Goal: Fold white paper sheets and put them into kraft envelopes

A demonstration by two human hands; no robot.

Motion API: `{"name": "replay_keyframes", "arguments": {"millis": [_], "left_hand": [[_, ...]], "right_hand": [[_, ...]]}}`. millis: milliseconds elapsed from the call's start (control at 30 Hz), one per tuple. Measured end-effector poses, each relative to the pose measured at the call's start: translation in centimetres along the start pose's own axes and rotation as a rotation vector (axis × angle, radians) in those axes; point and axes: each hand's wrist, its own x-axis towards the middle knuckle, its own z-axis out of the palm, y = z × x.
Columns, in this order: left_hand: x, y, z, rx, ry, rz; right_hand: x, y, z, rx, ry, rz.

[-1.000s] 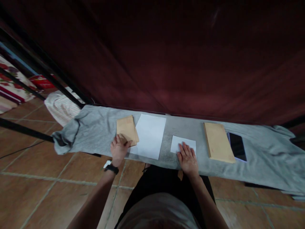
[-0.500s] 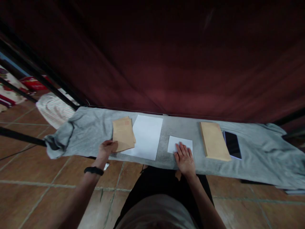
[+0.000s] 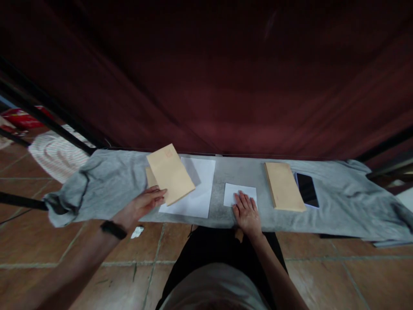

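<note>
Left hand [image 3: 146,202] pinching brown envelope [image 3: 173,173] by left edge, near corner, raised over left part of white sheet [image 3: 204,193]! Looks light, thin, easily creased; edge pinch suits. Right hand [image 3: 248,217] open, fingers flat on small paper [image 3: 230,193], right of white sheet.

A soft greyish top [image 3: 214,286], blurred at close range, is worn with black bottoms [image 3: 198,247], while a dark, smooth-looking wristband [image 3: 113,230] wraps the wrist behind the bare left hand [image 3: 144,204], the right hand [image 3: 248,216] and right forearm [image 3: 274,263] likewise uncovered.
</note>
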Motion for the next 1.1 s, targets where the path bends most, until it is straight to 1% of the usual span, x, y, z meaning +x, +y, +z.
{"name": "replay_keyframes", "arguments": {"millis": [33,100,133,200,267,333,433,567,700,767,833,867,1033,1100], "left_hand": [[-0.3,-1.7,1.4,-0.014,-0.035,-0.043],[-1.3,-5.2,4.3,-0.138,-0.08,-0.128],[-1.8,-6.8,5.8,-0.193,-0.116,-0.146],[-2.9,-9.6,8.3,-0.265,-0.129,-0.133],[-4.0,-11.6,10.2,-0.294,-0.158,-0.122],[-4.8,-12.9,11.4,-0.303,-0.182,-0.12],[-5.6,-13.8,12.2,-0.314,-0.209,-0.13],[-6.1,-14.2,12.8,-0.323,-0.224,-0.146],[-6.4,-14.4,13.1,-0.351,-0.245,-0.191],[-6.5,-14.5,13.0,-0.352,-0.268,-0.209],[-6.7,-14.7,12.7,-0.341,-0.296,-0.214],[-6.8,-14.7,12.5,-0.333,-0.306,-0.215],[-7.3,-14.5,12.9,-0.282,-0.366,-0.249],[-7.6,-14.5,13.1,-0.277,-0.382,-0.256]], "right_hand": [[0.0,0.0,-0.1,0.004,-0.004,0.001],[0.1,-0.1,-0.2,0.011,-0.012,0.007],[0.1,-0.2,-0.3,0.016,-0.017,0.012],[0.2,-0.2,-0.5,0.032,-0.027,0.024],[0.2,-0.2,-0.7,0.066,-0.039,0.037],[0.4,-0.2,-1.0,0.139,-0.055,0.058],[1.0,-0.6,-1.7,0.351,-0.052,0.161],[2.8,-2.3,-2.6,0.793,-0.046,0.376],[4.8,-4.2,-3.0,1.265,-0.118,0.617],[5.3,-4.7,-3.0,1.418,-0.166,0.727],[5.3,-4.8,-3.1,1.494,-0.207,0.801],[5.2,-4.8,-3.2,1.509,-0.231,0.816],[4.6,-4.7,-3.9,1.568,-0.384,0.787],[4.6,-4.5,-4.0,1.601,-0.403,0.754]]}}
